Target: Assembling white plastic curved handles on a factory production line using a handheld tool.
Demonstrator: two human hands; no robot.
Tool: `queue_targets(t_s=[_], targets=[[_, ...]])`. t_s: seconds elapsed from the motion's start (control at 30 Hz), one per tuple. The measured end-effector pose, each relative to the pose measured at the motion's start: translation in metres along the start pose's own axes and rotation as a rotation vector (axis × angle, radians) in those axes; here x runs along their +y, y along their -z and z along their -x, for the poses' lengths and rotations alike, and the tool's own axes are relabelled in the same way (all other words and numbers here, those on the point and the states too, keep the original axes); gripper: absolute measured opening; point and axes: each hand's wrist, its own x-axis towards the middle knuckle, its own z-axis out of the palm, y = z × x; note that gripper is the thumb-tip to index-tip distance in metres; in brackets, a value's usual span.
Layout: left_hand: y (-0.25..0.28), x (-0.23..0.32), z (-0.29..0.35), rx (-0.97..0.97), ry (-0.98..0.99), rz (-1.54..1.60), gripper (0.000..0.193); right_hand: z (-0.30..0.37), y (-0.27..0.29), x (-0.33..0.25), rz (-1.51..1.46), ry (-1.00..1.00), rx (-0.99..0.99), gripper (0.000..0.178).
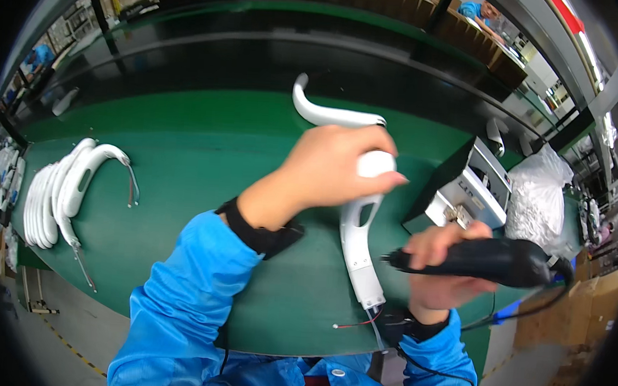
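My left hand (335,163) is closed round the upper end of a white curved plastic housing (355,249), which has an oval opening and stands over the green mat. Thin wires (354,326), one of them red, trail from its lower end. In my right hand (439,282) is a black corded electric screwdriver (496,262), its tip pointing left toward the housing but apart from it. Just beyond my left hand lies a white curved arm piece (331,114); whether it joins the housing is hidden by the hand.
Several white curved housings (58,192) with wires lie in a row at left. A metal box (469,185) stands at right, beside a clear plastic bag (540,200) of small white pieces. Behind the green mat (205,158) runs a dark belt (225,59). Other people (479,14) sit far off.
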Motion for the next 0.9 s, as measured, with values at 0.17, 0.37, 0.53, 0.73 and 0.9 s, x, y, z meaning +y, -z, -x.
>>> queue_targets(t_s=[0.17,0.37,0.53,0.73,0.9], targets=[[0.095,-0.065,0.024,0.44,0.182,-0.352,0.024,-0.006,0.047,-0.018,0.158,0.04,0.255,0.076],[0.167,-0.124,0.067,0.789,0.535,-0.885,0.035,-0.009,0.038,-0.014,0.242,-0.015,0.27,0.076],[0.125,-0.178,0.056,0.164,0.639,-0.743,0.063,-0.005,0.044,-0.014,0.235,-0.027,0.282,0.077],[0.062,-0.141,-0.04,-0.068,0.645,-1.095,0.066,-0.009,0.042,-0.01,0.291,-0.033,0.236,0.072],[-0.046,-0.145,-0.115,-0.378,0.283,-0.481,0.054,-0.006,0.039,-0.008,0.19,-0.104,0.293,0.075]])
